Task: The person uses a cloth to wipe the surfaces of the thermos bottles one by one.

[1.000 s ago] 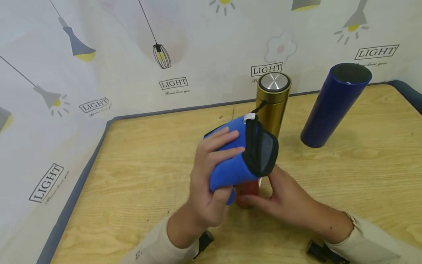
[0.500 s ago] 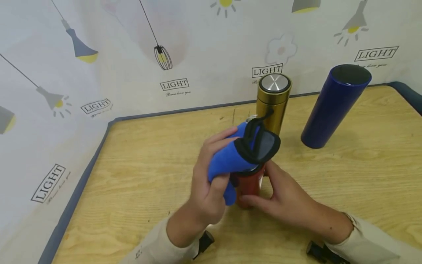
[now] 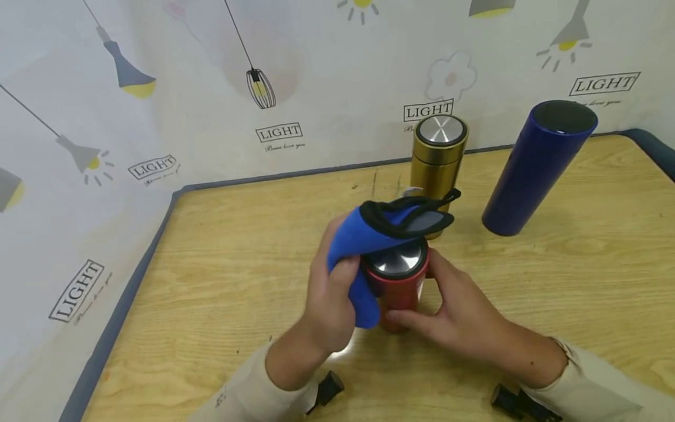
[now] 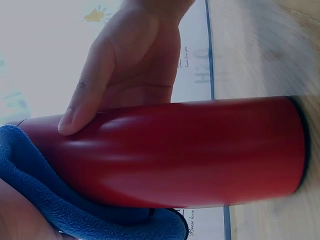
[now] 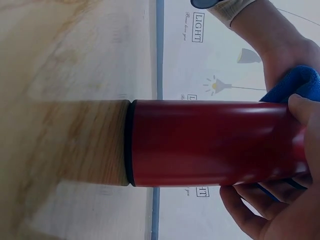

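Observation:
A red thermos flask (image 3: 399, 296) with a shiny metal lid stands upright on the table. My right hand (image 3: 464, 310) grips it from the right; in the left wrist view the thumb of that right hand (image 4: 132, 65) lies along the flask's upper part. My left hand (image 3: 327, 310) holds a folded blue cloth (image 3: 354, 237) with black edging and a black loop. The cloth lies against the flask's left side and reaches over the back of the lid. In the right wrist view, the red flask (image 5: 200, 145) has a black base ring that rests on the wood.
Behind the flask stands a gold thermos (image 3: 439, 158) with a metal lid, partly covered by the cloth. Farther right is a dark blue thermos (image 3: 538, 170). The wooden table (image 3: 237, 258) ends at a wall cover (image 3: 337, 105) printed with lamps.
The blue cloth has tilted and opened out in my left hand, lowering toward the flask. The red flask's lid, hidden before, shows now. My right hand keeps its grip.

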Action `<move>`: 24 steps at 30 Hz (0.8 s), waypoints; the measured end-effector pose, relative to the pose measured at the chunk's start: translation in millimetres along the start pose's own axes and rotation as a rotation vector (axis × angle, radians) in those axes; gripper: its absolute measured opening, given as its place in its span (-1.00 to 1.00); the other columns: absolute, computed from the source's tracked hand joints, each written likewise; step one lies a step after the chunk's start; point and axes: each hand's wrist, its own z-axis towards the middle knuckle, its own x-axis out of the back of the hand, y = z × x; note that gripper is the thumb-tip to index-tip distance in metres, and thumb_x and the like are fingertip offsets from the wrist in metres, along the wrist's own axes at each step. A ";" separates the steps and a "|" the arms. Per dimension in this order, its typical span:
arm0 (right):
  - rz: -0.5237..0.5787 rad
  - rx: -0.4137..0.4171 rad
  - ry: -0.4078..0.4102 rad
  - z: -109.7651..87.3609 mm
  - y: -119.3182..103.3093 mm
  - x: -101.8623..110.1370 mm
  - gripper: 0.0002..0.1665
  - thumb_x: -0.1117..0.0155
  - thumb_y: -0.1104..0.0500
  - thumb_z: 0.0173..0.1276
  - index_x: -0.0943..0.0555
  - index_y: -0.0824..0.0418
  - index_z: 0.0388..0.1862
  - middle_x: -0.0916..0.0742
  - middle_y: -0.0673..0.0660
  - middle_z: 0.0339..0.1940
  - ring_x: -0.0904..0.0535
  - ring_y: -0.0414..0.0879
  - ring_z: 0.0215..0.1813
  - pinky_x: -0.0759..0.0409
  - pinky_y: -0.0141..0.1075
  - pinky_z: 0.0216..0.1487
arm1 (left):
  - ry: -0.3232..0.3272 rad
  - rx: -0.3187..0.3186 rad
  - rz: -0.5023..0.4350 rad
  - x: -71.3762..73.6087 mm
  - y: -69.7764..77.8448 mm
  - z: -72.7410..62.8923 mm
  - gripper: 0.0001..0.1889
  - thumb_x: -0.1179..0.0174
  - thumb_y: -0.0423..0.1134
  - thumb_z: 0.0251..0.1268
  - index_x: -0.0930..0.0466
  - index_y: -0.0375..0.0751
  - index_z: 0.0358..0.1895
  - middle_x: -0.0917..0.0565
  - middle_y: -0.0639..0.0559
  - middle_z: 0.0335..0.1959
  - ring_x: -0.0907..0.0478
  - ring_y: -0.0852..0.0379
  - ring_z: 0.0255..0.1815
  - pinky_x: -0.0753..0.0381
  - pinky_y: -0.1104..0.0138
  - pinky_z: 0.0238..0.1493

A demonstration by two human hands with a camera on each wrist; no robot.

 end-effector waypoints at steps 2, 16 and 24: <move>0.000 0.011 0.008 0.1 1.2 -0.1 -0.02 -0.67 0.12 -0.05 -0.37 0.16 0.35 -0.65 0.00 0.19 -0.61 -0.18 0.15 -0.66 -0.23 0.03 | 0.010 0.033 -0.020 -0.5 0.6 0.0 -0.49 0.23 -0.34 0.26 -0.30 -0.58 0.23 -0.48 -0.49 0.06 -0.47 0.09 0.13 -0.52 0.20 0.22; 0.032 0.025 0.046 -0.3 -0.6 3.7 0.06 -0.70 0.17 -0.13 -0.36 0.20 0.38 -0.64 0.04 0.22 -0.58 -0.19 0.18 -0.59 -0.38 0.10 | -0.008 0.080 -0.039 -2.9 0.3 0.4 -0.46 0.23 -0.32 0.29 -0.25 -0.51 0.31 -0.46 -0.46 0.16 -0.45 0.03 0.20 -0.48 0.14 0.29; 0.128 0.078 0.174 1.2 -4.4 6.2 0.14 -0.73 0.22 -0.20 -0.34 0.26 0.41 -0.62 0.14 0.22 -0.52 -0.24 0.26 -0.42 -0.50 0.25 | -0.066 0.264 -0.018 -3.0 1.6 -2.0 -0.49 0.27 -0.28 0.45 -0.21 -0.31 0.42 -0.46 -0.29 0.27 -0.42 0.01 0.28 -0.42 0.06 0.38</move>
